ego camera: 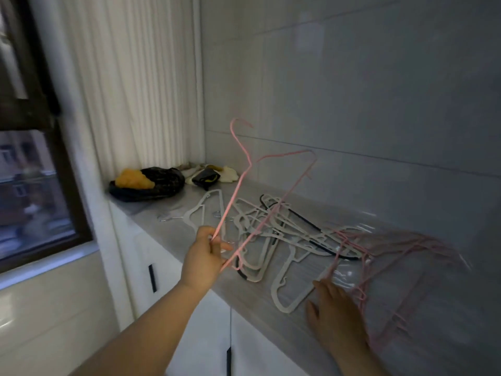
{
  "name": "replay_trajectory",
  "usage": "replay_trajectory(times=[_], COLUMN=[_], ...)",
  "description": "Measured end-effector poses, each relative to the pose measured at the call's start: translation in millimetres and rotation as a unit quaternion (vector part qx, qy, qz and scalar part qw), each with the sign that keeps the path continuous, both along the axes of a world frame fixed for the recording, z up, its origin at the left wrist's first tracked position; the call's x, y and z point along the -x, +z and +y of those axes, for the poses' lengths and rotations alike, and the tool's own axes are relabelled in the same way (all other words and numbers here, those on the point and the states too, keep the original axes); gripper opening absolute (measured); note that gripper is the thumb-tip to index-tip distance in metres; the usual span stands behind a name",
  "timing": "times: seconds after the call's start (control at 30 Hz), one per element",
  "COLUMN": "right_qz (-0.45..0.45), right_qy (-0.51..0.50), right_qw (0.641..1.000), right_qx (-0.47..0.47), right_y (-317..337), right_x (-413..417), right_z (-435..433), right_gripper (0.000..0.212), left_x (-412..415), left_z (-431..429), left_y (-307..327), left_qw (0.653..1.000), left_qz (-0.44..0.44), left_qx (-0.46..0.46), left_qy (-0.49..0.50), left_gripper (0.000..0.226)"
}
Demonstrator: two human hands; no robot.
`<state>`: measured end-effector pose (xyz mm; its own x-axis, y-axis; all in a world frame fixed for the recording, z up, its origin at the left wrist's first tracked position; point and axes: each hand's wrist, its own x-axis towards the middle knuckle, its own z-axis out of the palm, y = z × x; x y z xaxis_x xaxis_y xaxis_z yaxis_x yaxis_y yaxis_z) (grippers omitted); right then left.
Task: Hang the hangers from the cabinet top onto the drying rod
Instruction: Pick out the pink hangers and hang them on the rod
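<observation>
My left hand (205, 256) pinches a thin pink hanger (245, 172) by one lower corner and holds it tilted above the cabinet top (168, 229), hook upward near the wall. A tangled pile of white hangers (273, 234), with a black one among them, lies on the counter. Further right sits a blurred bundle of pink hangers (385, 267). My right hand (334, 305) is over the counter beside that pink bundle, fingers around a pink wire. The drying rod is out of view.
A black bag with something yellow (146, 181) and a heap of cloths (208, 172) sit at the counter's far end by the white curtain (130, 85). A dark-framed window (32, 158) is on the left. White cabinet doors with black handles (152, 278) are below.
</observation>
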<state>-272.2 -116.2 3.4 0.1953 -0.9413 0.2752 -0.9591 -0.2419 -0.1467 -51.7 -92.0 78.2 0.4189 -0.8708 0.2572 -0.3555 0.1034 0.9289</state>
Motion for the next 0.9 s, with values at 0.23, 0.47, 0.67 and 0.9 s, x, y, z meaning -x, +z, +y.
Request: replay_trajectory(times=[0.23,0.47,0.67,0.9], right_qz=[-0.07,-0.179,-0.14,0.058], right_qy=[0.052,0.21,0.297,0.414], right_qw=[0.994,0.932,0.927,0.899], right_qx=[0.068,0.236,0.18,0.132], right_y=[19,108,172,197], right_x=[-46,-130,-211,-354], right_z=[12,49,125,261], right_gripper=[0.063,0.075,0.047,0.029], left_x=[-46,-94,-153,-246], left_z=[88,199,319,501], left_y=[2,25,40,73], left_qw=[0.991,0.979,0.975,0.952], left_qz=[-0.107,-0.154,-0.153,-0.169], left_qx=[-0.028,-0.07,-0.058,-0.104], left_qy=[0.07,0.117,0.153,0.232], left_gripper=[0.025,0.03,0.028,0.021])
